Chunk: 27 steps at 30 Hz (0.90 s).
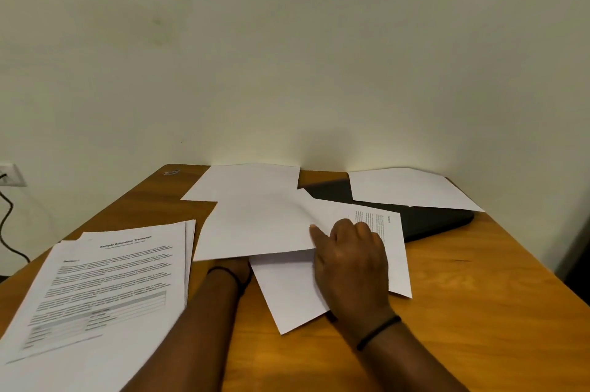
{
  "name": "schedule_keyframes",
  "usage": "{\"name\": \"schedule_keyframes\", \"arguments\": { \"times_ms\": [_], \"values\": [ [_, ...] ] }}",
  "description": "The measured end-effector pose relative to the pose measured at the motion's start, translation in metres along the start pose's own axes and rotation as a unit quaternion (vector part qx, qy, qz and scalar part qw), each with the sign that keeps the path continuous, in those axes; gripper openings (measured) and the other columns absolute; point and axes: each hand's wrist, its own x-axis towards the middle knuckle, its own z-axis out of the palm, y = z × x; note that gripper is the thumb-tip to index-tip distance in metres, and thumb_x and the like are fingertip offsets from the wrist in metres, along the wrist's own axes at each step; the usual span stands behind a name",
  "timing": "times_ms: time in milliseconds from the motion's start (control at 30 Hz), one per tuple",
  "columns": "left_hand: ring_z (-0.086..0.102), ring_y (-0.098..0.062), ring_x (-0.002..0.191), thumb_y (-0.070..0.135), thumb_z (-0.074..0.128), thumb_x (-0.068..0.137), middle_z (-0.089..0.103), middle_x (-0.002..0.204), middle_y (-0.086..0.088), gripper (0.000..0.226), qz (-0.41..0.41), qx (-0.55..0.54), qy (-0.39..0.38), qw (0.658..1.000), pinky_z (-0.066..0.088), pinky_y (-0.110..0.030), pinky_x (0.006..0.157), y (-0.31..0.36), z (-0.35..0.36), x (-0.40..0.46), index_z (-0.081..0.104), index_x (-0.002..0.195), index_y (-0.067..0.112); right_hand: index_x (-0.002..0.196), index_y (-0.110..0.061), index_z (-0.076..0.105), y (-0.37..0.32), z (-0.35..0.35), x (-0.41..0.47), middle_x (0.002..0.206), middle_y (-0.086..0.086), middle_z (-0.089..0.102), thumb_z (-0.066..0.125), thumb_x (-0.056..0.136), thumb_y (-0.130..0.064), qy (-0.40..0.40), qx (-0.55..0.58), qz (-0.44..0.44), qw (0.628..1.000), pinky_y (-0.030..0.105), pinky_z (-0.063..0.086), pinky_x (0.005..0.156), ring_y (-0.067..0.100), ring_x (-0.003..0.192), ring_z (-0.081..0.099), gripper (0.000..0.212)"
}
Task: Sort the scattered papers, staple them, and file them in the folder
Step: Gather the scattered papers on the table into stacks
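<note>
Pale wall (319,56) backs the wooden desk (479,296) I am watching through the head camera, so loose sheets pushed to the far edge have nowhere to slide. A face-up stack (105,280) lies at the near left, squared roughly, which I take to be the sorted pile. My right hand (351,264) rests fingers spread on a printed sheet (392,248), its thumb at the edge of a blank sheet (255,225) lying above it, probably to separate the two. My left hand is hidden under that blank sheet; only the wrist (226,276) shows, so I cannot tell its state. The dark folder (431,219) lies flat at the back right, partly covered by another sheet (408,187). No stapler is in view.
</note>
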Motion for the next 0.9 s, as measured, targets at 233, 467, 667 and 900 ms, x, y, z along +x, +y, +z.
{"name": "schedule_keyframes", "arguments": {
  "times_ms": [233, 467, 667, 900],
  "values": [
    [0.062, -0.032, 0.109, 0.009, 0.057, 0.099, 0.067, 0.119, -0.015, 0.024, 0.152, -0.089, 0.099, 0.979, 0.05, -0.035, 0.09, 0.021, 0.013, -0.011, 0.064, 0.121, 0.002, 0.076, -0.014, 0.073, -0.016, -0.004, -0.002, 0.07, 0.006, 0.061, 0.078, 0.074, -0.031, -0.068, -0.012, 0.038, 0.997, 0.031, 0.048, 0.057, 0.02, 0.064, 0.056, 0.018],
    [0.057, -0.036, 0.089, 0.011, 0.04, 0.105, 0.063, 0.111, -0.027, 0.031, 0.116, -0.194, 0.103, 0.969, 0.046, -0.035, 0.082, 0.028, 0.013, -0.013, 0.06, 0.112, -0.012, 0.085, -0.021, 0.075, -0.023, -0.002, -0.002, 0.088, 0.003, 0.073, 0.062, 0.086, -0.049, -0.147, 0.016, 0.003, 0.989, 0.03, 0.054, 0.061, 0.019, 0.072, 0.067, 0.031],
    [0.066, -0.019, 0.086, 0.048, 0.034, 0.104, 0.07, 0.107, -0.005, 0.036, 0.141, -0.139, 0.035, 0.98, 0.056, -0.032, 0.08, 0.022, 0.016, -0.018, 0.061, 0.1, 0.025, 0.148, -0.024, 0.033, -0.029, -0.015, 0.004, 0.139, -0.001, 0.053, 0.027, 0.087, -0.08, -0.348, 0.033, 0.005, 0.937, 0.036, 0.04, 0.103, 0.021, 0.123, 0.054, 0.083],
    [0.065, -0.026, 0.112, 0.079, 0.021, 0.078, 0.078, 0.095, -0.005, 0.083, 0.139, -0.182, -0.059, 0.972, 0.037, -0.052, 0.111, 0.022, 0.013, -0.024, 0.059, 0.129, 0.026, 0.116, -0.025, 0.063, -0.016, -0.021, 0.008, 0.088, -0.004, 0.071, 0.045, 0.099, -0.037, -0.201, 0.033, 0.049, 0.978, 0.027, 0.054, 0.065, 0.015, 0.071, 0.067, 0.027]
  ]
}}
